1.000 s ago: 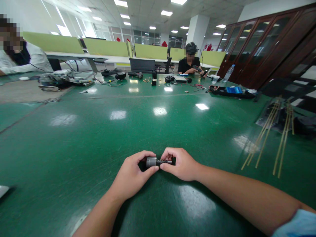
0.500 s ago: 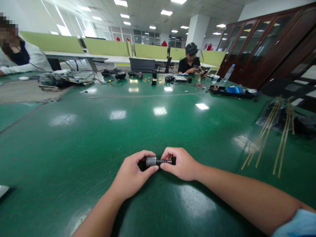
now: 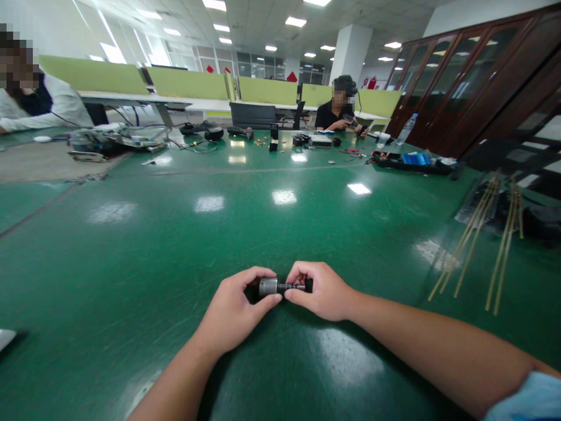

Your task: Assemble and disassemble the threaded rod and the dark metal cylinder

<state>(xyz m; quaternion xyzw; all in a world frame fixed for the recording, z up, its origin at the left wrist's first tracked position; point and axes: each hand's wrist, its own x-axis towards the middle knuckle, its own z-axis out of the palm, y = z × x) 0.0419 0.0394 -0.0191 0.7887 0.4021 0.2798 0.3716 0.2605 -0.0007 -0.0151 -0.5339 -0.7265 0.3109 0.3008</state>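
A small grey metal cylinder [image 3: 268,286] with a dark, spiral-grooved shaft [image 3: 291,287] lies sideways just at the table surface in front of me. My left hand [image 3: 239,307] curls round the cylinder from the left, thumb below and index finger above. From the right, my right hand [image 3: 322,292] is closed about the shaft, its thumb and bent fingers near the shaft's end. Where the fingertips press on the far side is hidden. Both hands rest close to the green table [image 3: 210,245].
Thin yellowish sticks [image 3: 475,234] lie at the right. Farther back are a black tray [image 3: 412,166], a plastic bottle [image 3: 407,130], a power drill [image 3: 240,133] and tangled cables and electronics [image 3: 109,141]. One person [image 3: 339,114] sits across the table, another [image 3: 56,102] at the left.
My hands and the metal cylinder stay in place. Across the table, the person's head has turned slightly.
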